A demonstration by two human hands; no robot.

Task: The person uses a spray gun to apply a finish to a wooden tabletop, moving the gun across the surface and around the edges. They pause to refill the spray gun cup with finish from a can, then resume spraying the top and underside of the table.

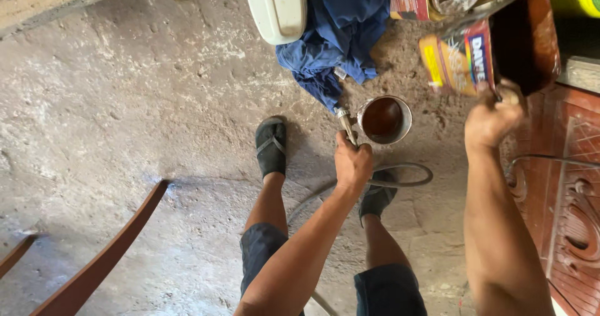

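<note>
Left hand (352,161) gripping spray gun with round metal cup (385,120) of brown stain; right hand (492,119) clenched, tilting labelled rectangular tin (494,53). Risk: pour overshoots cup, splashing concrete floor (125,103).

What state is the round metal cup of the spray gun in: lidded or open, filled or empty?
Open and filled: the round metal cup has no lid, and dark reddish-brown liquid shows inside.
</note>
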